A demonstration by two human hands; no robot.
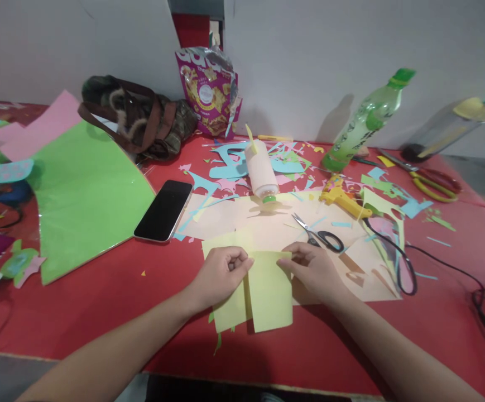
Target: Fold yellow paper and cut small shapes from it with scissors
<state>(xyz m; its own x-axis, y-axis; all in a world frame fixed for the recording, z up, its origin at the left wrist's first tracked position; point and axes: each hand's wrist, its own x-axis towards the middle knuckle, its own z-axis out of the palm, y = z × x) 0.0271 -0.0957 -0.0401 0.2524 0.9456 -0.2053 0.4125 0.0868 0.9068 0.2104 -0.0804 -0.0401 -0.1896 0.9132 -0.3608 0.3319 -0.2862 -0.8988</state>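
A small pale yellow sheet of paper (pixel 272 293) is held up by its two top corners. My left hand (pixel 221 273) is closed, pinching the left corner between thumb and fingers. At the right corner, my right hand (pixel 314 271) pinches the edge the same way. Behind and to the left, a second yellow sheet (pixel 227 310) lies partly hidden by the held one and my left hand. Small scissors (pixel 317 234) with black handles rest just beyond my right hand on a pale peach sheet (pixel 221 220).
Beyond my hands lie a paper-wrapped cylinder (pixel 262 170), a yellow glue gun (pixel 342 200) with a black cord, and colored scraps (pixel 234 162). A phone (pixel 164 211) and green sheets (pixel 87 201) are left. A green bottle (pixel 363 123) and larger scissors (pixel 430 181) stand and lie right.
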